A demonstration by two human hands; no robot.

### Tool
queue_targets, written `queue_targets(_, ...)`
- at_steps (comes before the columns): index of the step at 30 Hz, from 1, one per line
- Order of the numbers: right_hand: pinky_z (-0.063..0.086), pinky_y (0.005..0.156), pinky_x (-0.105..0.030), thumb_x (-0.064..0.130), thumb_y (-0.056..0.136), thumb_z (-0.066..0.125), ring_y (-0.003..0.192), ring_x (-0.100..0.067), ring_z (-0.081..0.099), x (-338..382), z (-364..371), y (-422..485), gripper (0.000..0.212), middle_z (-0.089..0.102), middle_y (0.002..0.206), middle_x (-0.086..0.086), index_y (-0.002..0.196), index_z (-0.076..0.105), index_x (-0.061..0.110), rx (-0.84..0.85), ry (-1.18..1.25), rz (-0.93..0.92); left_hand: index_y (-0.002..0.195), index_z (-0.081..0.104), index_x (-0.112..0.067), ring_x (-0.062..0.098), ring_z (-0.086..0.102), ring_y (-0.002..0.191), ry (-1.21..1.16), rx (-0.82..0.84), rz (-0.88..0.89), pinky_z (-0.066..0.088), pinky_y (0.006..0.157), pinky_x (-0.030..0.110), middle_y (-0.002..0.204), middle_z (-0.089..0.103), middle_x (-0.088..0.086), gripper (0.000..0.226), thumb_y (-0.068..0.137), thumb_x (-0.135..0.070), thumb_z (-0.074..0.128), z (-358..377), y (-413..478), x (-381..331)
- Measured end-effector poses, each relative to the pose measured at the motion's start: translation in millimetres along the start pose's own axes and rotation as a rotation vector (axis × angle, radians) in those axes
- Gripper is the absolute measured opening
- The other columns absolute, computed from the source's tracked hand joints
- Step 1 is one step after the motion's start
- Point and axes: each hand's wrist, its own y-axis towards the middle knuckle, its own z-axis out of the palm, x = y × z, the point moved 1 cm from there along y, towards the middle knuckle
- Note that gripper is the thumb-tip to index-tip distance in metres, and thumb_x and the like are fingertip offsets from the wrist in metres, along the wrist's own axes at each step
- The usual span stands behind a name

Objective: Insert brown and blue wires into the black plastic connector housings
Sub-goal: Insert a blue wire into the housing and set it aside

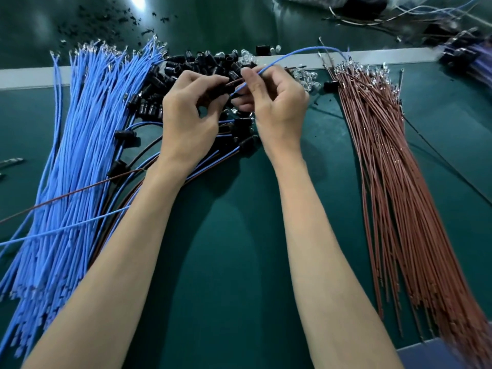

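Observation:
My left hand [186,113] grips a small black connector housing [225,87] between thumb and fingers, with a brown wire running into it. My right hand [277,102] pinches a single blue wire [282,58] that arcs up and to the right, its near end touching the housing. Behind the hands lies a pile of black housings [202,65]. A thick bundle of blue wires [87,145] spreads out on the left. A bundle of brown wires [394,182] fans out on the right.
Finished housings with blue and brown wires [186,166] lie under my left wrist. Clear bulbs [306,78] sit beside the black pile. A grey strip [26,78] crosses the green mat [239,235]. More wires and parts lie at the far right [468,57].

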Motion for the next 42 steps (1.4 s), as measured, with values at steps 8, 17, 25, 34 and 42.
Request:
queue_targets(8, 0.055, 0.065, -0.023, 0.001, 0.09, 0.062, 0.067, -0.014, 0.069, -2.3, 1.4, 2.1, 0.019, 0.068, 0.071, -0.005, 0.077, 0.06, 0.015, -0.001, 0.141, 0.032, 0.111, 0.069, -0.009, 0.002, 0.057, 0.08, -0.048, -0.009, -0.034, 0.047, 0.079, 0.014, 0.097, 0.056, 0.002, 0.024, 0.087, -0.009, 0.065, 1.3, 1.1, 3.0)
queue_targets(17, 0.058, 0.077, -0.044, 0.007, 0.084, 0.07, 0.064, -0.014, 0.066, -8.5, 2.6, 4.7, 0.02, 0.068, 0.064, 0.003, 0.071, 0.065, 0.021, 0.093, 0.059, 0.096, 0.104, 0.071, -0.008, 0.018, 0.065, 0.083, -0.109, -0.003, -0.046, 0.053, 0.079, 0.027, 0.094, 0.064, 0.004, 0.023, 0.082, -0.004, 0.067, 2.1, -1.1, 1.5)
queue_targets(25, 0.053, 0.059, -0.022, 0.008, 0.087, 0.068, 0.057, -0.01, 0.067, -7.6, 1.0, 5.9, 0.019, 0.069, 0.066, -0.003, 0.07, 0.063, 0.015, 0.089, 0.07, 0.17, 0.1, 0.068, -0.021, 0.016, 0.068, 0.083, -0.173, -0.003, -0.069, 0.055, 0.08, 0.029, 0.094, 0.07, 0.006, 0.023, 0.081, -0.007, 0.07, 3.4, -2.5, 5.1)
queue_targets(34, 0.051, 0.056, -0.02, 0.011, 0.091, 0.064, 0.056, -0.009, 0.065, -7.1, -0.8, 7.2, 0.022, 0.067, 0.065, -0.001, 0.07, 0.059, 0.013, 0.119, 0.082, 0.217, 0.101, 0.07, -0.009, 0.011, 0.068, 0.081, -0.176, 0.009, -0.059, 0.054, 0.078, 0.022, 0.093, 0.07, 0.007, 0.021, 0.081, -0.007, 0.072, 3.8, -2.5, 6.6)
queue_targets(42, 0.049, 0.059, -0.017, 0.012, 0.089, 0.066, 0.057, -0.002, 0.061, -5.9, -1.0, 7.4, 0.02, 0.062, 0.064, 0.003, 0.071, 0.062, 0.019, 0.171, 0.062, 0.189, 0.101, 0.071, -0.009, 0.001, 0.066, 0.078, -0.16, 0.008, -0.071, 0.052, 0.077, 0.019, 0.09, 0.069, 0.0, 0.022, 0.08, -0.006, 0.072, 3.5, -1.3, 5.9)
